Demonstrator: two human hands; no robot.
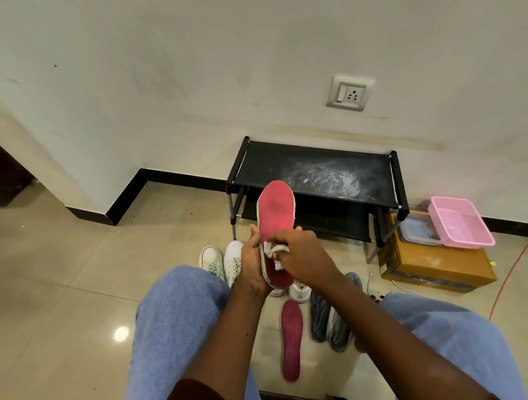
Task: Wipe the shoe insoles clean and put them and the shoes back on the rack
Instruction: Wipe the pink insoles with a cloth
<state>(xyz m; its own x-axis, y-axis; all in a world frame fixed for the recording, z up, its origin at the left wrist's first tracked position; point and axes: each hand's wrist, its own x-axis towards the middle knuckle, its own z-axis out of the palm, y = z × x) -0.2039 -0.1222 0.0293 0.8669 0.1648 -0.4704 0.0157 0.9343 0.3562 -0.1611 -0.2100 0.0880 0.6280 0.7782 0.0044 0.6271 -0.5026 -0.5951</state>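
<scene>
On the glossy tiled floor [63, 284] stands a black shoe rack [315, 167] against the wall, a cardboard box [435, 268] just beside it. Nearer lie two white sneakers [212, 259], one dark red insole [291, 339], two grey insoles [320, 312] and an orange cable [514, 270].

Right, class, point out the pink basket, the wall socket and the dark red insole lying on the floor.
pink basket [462, 221]: head view, its bare mesh bottom.
wall socket [349, 94]: head view, middle of its plate.
dark red insole [292, 339]: head view, middle of its length.
</scene>
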